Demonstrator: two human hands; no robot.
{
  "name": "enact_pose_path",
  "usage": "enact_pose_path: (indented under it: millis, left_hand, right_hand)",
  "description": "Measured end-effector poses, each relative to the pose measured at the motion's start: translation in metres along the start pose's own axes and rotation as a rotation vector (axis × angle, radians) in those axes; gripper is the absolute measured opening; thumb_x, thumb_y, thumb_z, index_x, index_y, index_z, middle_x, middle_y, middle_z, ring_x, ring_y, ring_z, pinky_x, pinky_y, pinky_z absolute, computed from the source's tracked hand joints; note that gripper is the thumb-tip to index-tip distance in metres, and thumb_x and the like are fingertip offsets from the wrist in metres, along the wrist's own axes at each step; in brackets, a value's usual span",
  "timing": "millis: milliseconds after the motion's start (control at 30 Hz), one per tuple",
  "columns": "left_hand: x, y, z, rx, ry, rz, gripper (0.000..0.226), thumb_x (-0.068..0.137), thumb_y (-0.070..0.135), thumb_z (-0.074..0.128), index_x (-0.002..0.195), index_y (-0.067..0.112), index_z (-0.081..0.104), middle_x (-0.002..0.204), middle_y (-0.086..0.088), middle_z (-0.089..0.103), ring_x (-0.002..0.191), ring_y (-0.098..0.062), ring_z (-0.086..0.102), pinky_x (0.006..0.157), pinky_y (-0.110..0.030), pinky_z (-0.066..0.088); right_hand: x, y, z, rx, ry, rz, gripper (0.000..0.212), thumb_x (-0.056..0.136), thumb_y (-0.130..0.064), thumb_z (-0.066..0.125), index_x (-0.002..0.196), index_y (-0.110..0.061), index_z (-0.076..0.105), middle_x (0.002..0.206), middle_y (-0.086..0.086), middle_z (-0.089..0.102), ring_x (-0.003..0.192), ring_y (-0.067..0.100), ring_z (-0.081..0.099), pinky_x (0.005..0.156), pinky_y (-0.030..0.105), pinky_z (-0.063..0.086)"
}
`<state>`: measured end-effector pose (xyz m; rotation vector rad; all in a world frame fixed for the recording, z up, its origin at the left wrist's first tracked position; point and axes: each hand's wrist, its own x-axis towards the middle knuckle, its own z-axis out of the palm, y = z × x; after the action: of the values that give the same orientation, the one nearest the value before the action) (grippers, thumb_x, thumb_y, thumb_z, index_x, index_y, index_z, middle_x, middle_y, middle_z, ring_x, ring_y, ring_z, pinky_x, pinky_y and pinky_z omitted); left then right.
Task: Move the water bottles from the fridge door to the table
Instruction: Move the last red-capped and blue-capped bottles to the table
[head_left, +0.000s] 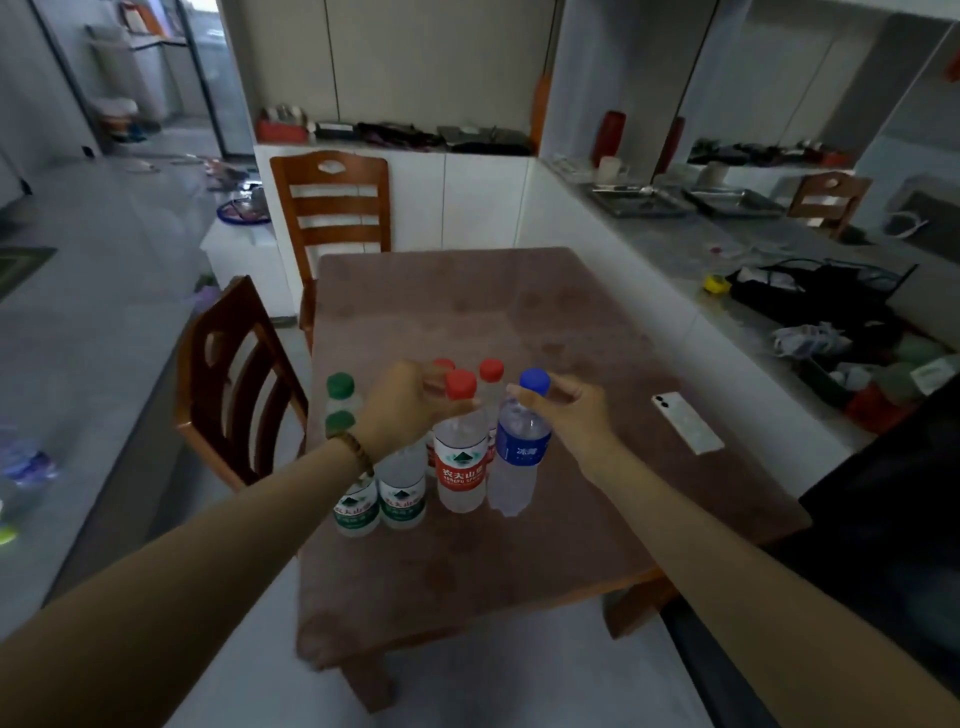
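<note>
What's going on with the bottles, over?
Left hand grips front red-capped bottle. Right hand grips blue-capped bottle. Both standing on table. Phone lies apart, nothing blocking.

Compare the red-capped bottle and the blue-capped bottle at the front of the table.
The clear plastic bottle with the red cap has a red label; the clear plastic bottle with the blue cap has a blue one. The left hand grips the red-capped bottle's neck; the right hand grips the blue-capped one's. Both stand upright, side by side, on the brown table.
</note>
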<state>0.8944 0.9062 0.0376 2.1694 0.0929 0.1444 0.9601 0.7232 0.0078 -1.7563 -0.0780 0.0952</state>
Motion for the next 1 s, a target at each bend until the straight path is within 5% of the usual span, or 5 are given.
enact_pose_path:
  millis: [133, 333, 500, 667, 1000]
  left_hand:
    - [0.011, -0.012, 0.010, 0.130, 0.051, 0.019, 0.034, 0.071, 0.030, 0.078, 0.100, 0.013, 0.073, 0.095, 0.004, 0.071, 0.075, -0.004, 0.060, 0.062, 0.003, 0.040]
    - [0.020, -0.021, 0.020, 0.167, 0.037, -0.028, 0.039, 0.068, 0.028, 0.079, 0.102, 0.011, 0.071, 0.105, -0.003, 0.072, 0.086, -0.008, 0.063, 0.087, -0.029, 0.053]
    - [0.022, -0.030, 0.026, 0.162, 0.044, -0.070, 0.042, 0.066, 0.034, 0.078, 0.101, 0.013, 0.071, 0.107, -0.002, 0.071, 0.093, -0.011, 0.065, 0.088, -0.030, 0.053]
    - [0.022, -0.038, 0.031, 0.180, 0.035, -0.086, 0.039, 0.067, 0.038, 0.077, 0.099, 0.017, 0.071, 0.104, 0.003, 0.071, 0.087, -0.004, 0.061, 0.077, -0.016, 0.047]
    - [0.020, -0.046, 0.031, 0.278, 0.066, -0.059, 0.040, 0.069, 0.038, 0.075, 0.103, 0.018, 0.070, 0.103, 0.001, 0.071, 0.088, -0.010, 0.064, 0.082, -0.027, 0.053]
  right_hand:
    - [0.025, 0.022, 0.007, -0.028, -0.078, -0.003, 0.045, 0.062, -0.025, 0.085, 0.101, -0.008, 0.071, 0.100, 0.001, 0.070, 0.096, 0.017, 0.065, 0.078, 0.029, 0.053]
    - [0.041, 0.042, 0.015, -0.059, -0.150, -0.046, 0.043, 0.063, -0.027, 0.085, 0.101, -0.012, 0.072, 0.104, -0.001, 0.069, 0.101, 0.017, 0.064, 0.083, 0.030, 0.054]
    - [0.046, 0.051, 0.014, -0.068, -0.194, -0.067, 0.046, 0.066, -0.027, 0.083, 0.107, -0.010, 0.070, 0.109, -0.002, 0.067, 0.099, 0.012, 0.061, 0.073, 0.014, 0.047]
    - [0.045, 0.064, 0.018, -0.044, -0.189, -0.040, 0.045, 0.064, -0.026, 0.084, 0.104, -0.010, 0.070, 0.112, 0.004, 0.067, 0.103, 0.018, 0.062, 0.077, 0.020, 0.049]
    - [0.043, 0.061, 0.021, -0.063, -0.249, -0.065, 0.036, 0.068, -0.022, 0.082, 0.101, -0.015, 0.069, 0.105, -0.002, 0.067, 0.102, 0.017, 0.060, 0.091, 0.034, 0.051]
